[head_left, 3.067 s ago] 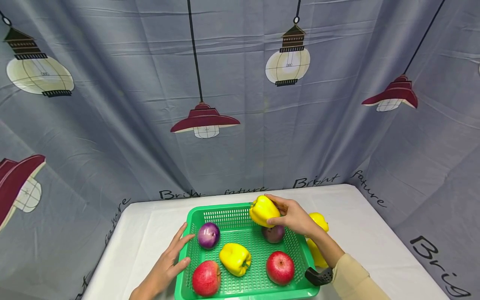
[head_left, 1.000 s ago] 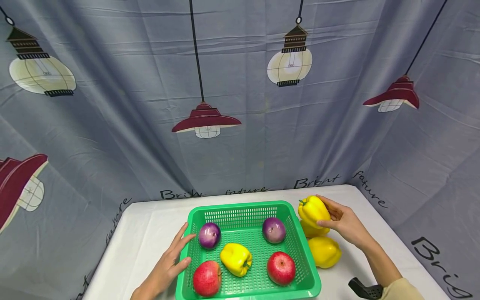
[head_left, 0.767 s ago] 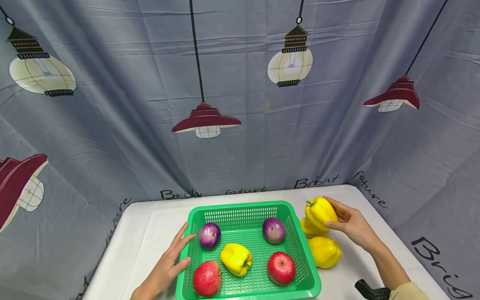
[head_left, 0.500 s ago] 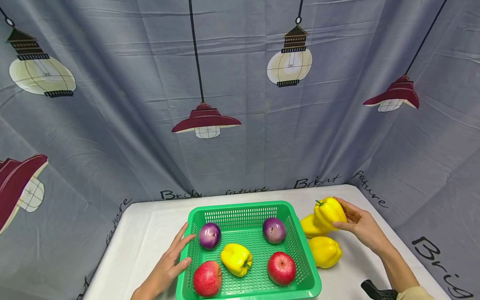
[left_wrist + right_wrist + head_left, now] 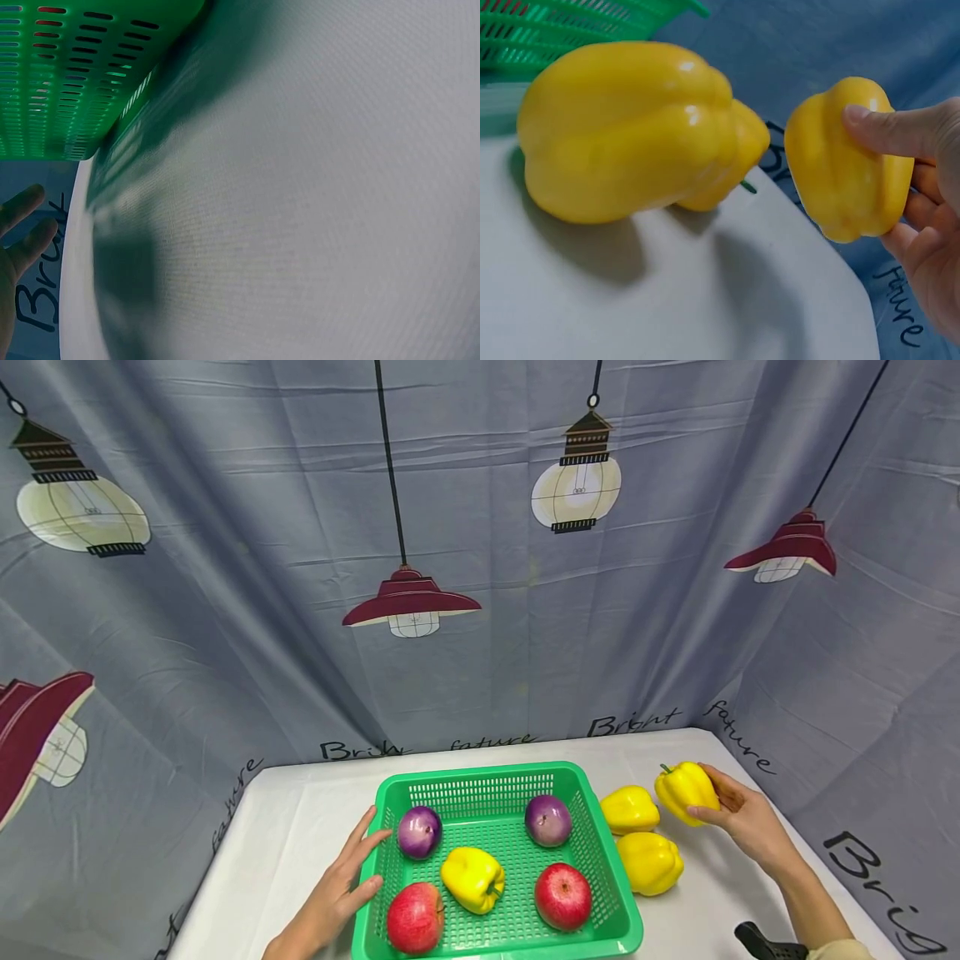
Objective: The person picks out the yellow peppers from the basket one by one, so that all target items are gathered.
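- Gripping a yellow bell pepper [image 5: 686,792] in the right hand [image 5: 746,817], pinched between thumb on the near side and fingers bent round the far side.
- Sitting right of the green perforated basket [image 5: 480,771], just beside the farther loose pepper [image 5: 628,811] with a small gap, and near the nearer loose pepper [image 5: 649,863] too. Looks lifted off the white tablecloth [image 5: 300,810], going by the shadow [image 5: 757,300] below.
- Lying left of the right palm, so way closer to that side than to the left hand [image 5: 333,885].
- Spreading loose and empty on that left side, by the basket's left rim; can't tell touching from barely apart.
- Pointing stem-first up and to the far left in the head view, blunt end toward near right, so long axis tilted, not upright.
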A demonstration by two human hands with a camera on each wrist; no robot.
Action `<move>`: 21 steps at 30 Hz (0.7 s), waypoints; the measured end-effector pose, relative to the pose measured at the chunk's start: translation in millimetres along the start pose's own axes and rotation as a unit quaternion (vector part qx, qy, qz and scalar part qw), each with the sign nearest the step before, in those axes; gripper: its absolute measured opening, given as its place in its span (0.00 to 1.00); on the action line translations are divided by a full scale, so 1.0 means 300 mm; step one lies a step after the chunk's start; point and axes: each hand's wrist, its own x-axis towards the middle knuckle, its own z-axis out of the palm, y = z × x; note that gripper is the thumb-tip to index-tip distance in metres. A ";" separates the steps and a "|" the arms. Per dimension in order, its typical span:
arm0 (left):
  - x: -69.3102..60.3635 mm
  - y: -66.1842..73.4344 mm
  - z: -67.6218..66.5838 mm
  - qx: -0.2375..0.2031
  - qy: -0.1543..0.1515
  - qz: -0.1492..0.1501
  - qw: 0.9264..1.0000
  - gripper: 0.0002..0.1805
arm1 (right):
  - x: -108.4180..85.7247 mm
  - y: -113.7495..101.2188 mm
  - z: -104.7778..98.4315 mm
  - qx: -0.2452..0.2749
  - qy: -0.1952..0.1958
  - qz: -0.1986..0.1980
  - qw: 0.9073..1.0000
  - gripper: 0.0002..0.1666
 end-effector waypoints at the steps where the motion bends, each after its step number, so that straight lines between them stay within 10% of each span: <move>1: 0.000 0.000 0.000 0.000 0.000 0.000 1.000 0.31 | 0.000 0.007 0.003 -0.005 0.002 0.002 1.000 0.54; 21: -0.002 -0.020 0.007 -0.001 -0.002 0.003 1.000 0.32 | -0.002 0.133 0.083 -0.069 0.052 0.056 0.995 0.57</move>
